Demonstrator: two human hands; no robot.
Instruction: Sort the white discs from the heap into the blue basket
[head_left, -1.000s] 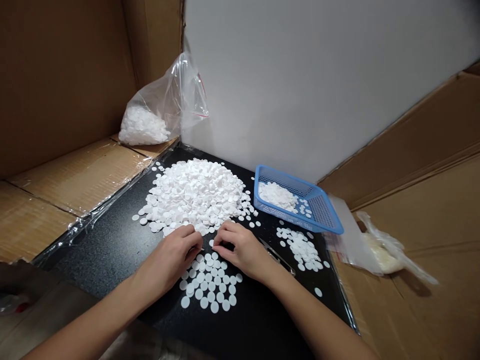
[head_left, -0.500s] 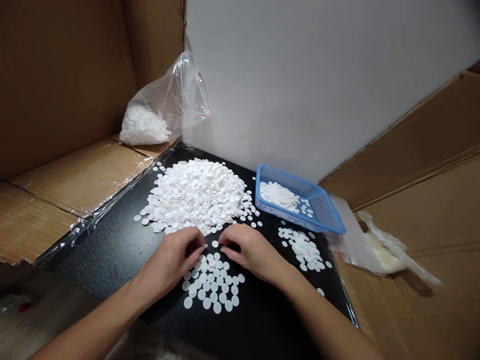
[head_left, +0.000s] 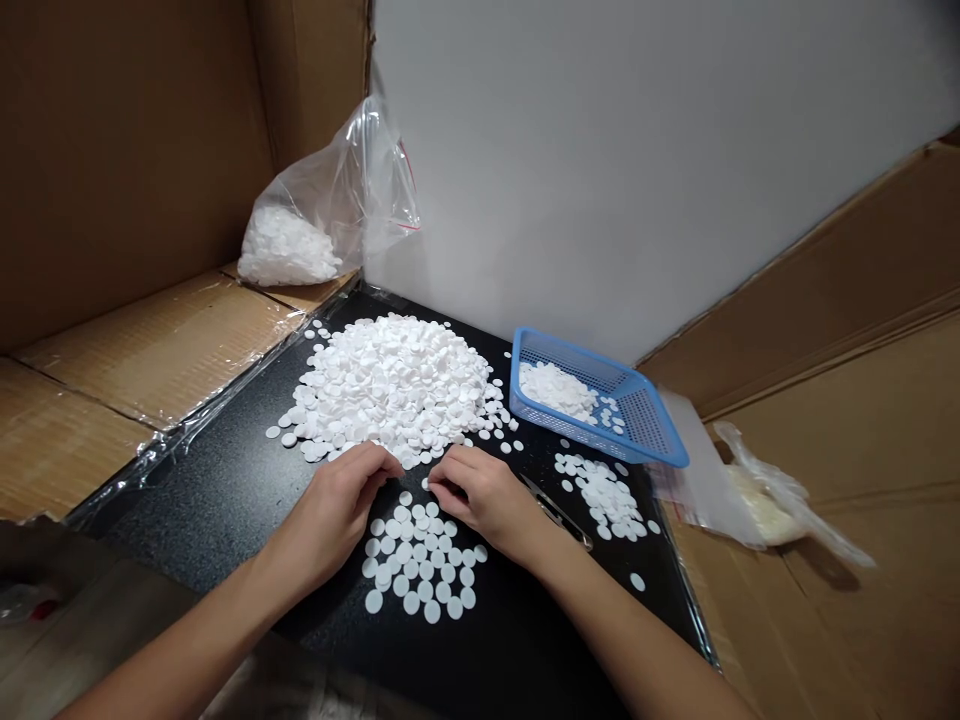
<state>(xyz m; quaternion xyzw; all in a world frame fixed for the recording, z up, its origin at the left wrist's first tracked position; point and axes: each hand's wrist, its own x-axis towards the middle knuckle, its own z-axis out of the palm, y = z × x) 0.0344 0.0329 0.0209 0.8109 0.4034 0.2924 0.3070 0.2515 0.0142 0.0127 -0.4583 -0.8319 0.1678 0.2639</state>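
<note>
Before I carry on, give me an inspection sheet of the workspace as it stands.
Surface: black tabletop, speckled on its left side.
Job's things: large heap of white discs; spread-out discs in front of it; smaller disc group at right; blue basket partly filled with white discs.
Clutter: thin metal tool beside the right forearm, partly hidden.
Grippers: two bare hands. Left hand has its fingers curled near the heap; right hand is at a single disc. Grip unclear on both.
Cables: nothing seen.
Surroundings: cardboard on both sides, pale panel behind, clear bag of white pieces at back left.
</note>
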